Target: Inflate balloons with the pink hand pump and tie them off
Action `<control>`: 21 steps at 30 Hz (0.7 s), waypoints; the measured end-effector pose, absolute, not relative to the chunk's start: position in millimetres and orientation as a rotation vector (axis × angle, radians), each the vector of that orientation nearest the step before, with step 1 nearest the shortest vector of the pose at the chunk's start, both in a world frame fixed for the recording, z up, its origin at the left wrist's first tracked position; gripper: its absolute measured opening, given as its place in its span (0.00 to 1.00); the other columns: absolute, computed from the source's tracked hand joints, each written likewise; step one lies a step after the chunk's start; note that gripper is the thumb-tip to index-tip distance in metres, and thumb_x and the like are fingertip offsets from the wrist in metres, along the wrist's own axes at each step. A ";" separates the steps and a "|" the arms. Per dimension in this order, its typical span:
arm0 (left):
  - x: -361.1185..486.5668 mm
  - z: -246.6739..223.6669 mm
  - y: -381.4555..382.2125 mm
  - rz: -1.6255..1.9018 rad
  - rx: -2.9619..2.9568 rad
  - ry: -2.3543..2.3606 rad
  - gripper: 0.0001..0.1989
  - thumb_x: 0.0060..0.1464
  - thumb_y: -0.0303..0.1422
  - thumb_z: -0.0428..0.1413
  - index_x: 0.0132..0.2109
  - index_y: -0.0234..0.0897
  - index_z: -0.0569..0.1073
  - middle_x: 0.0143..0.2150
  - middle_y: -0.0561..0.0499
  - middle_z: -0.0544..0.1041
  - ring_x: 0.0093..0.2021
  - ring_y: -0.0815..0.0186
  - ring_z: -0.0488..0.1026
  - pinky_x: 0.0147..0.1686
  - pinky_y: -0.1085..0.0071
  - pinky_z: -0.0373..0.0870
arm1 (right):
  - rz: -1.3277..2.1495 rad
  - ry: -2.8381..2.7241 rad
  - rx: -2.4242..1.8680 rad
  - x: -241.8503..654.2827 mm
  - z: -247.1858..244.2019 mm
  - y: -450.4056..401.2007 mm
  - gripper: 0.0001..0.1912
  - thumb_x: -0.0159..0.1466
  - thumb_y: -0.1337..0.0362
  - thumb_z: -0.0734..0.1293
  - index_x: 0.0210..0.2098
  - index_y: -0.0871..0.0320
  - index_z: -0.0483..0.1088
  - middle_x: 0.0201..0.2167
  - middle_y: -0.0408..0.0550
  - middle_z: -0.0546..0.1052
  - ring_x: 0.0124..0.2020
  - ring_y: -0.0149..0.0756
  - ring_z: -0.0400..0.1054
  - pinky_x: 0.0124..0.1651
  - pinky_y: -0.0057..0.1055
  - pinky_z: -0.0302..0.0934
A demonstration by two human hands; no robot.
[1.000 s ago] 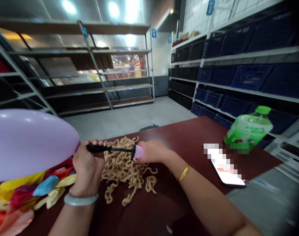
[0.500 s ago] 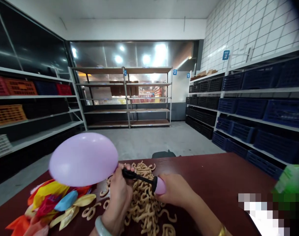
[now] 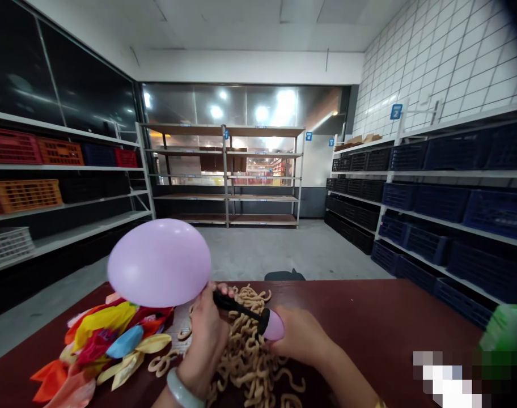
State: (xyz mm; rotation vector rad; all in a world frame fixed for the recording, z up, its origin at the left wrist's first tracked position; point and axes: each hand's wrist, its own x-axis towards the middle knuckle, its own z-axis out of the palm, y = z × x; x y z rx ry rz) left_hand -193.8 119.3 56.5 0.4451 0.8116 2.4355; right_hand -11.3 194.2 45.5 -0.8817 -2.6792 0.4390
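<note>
An inflated light purple balloon point(image 3: 160, 263) points left from my left hand point(image 3: 210, 326), whose fingers are closed around its neck at the tip of a hand pump. The balloon pump point(image 3: 244, 310) has a black shaft and a pink end. My right hand point(image 3: 299, 334) wraps around that pink end, with the black collar showing beside the fingers. Both hands are above a pile of tan, curled, worm-like pieces point(image 3: 252, 368) on a dark red table point(image 3: 360, 340). The balloon's neck is mostly hidden by my left hand.
Flat balloons in several colours point(image 3: 101, 340) lie heaped on the table's left side. A blurred green packet point(image 3: 507, 334) is at the right edge. Beyond the table stand racks point(image 3: 227, 175), some with crates point(image 3: 437, 207). A dark object point(image 3: 284, 275) shows past the far edge.
My view has tilted slightly up and turned a little left. The balloon now sits higher and further right in view and appears slightly smaller. Both hands keep their grips.
</note>
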 end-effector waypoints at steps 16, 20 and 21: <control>-174.7 36.4 128.6 2.486 0.310 0.784 0.14 0.46 0.34 0.63 0.30 0.38 0.63 0.24 0.56 0.66 0.25 0.69 0.65 0.25 0.72 0.67 | 0.330 -2.739 -0.893 -5.1 43.0 198.3 0.17 0.49 0.52 0.68 0.37 0.50 0.69 0.33 0.43 0.79 0.33 0.42 0.74 0.29 0.30 0.47; -148.8 29.6 130.4 2.411 0.316 0.796 0.14 0.46 0.36 0.63 0.30 0.38 0.65 0.24 0.54 0.67 0.25 0.68 0.66 0.25 0.72 0.68 | 0.350 -2.731 -0.887 -9.6 42.7 191.3 0.18 0.49 0.52 0.68 0.38 0.50 0.69 0.34 0.43 0.79 0.33 0.42 0.73 0.28 0.29 0.46; -144.9 29.6 130.1 2.401 0.316 0.797 0.14 0.46 0.36 0.63 0.30 0.38 0.65 0.24 0.54 0.67 0.25 0.68 0.66 0.25 0.71 0.68 | 0.353 -2.727 -0.888 -10.4 42.3 190.6 0.17 0.49 0.53 0.68 0.38 0.50 0.69 0.34 0.43 0.79 0.33 0.41 0.73 0.27 0.29 0.46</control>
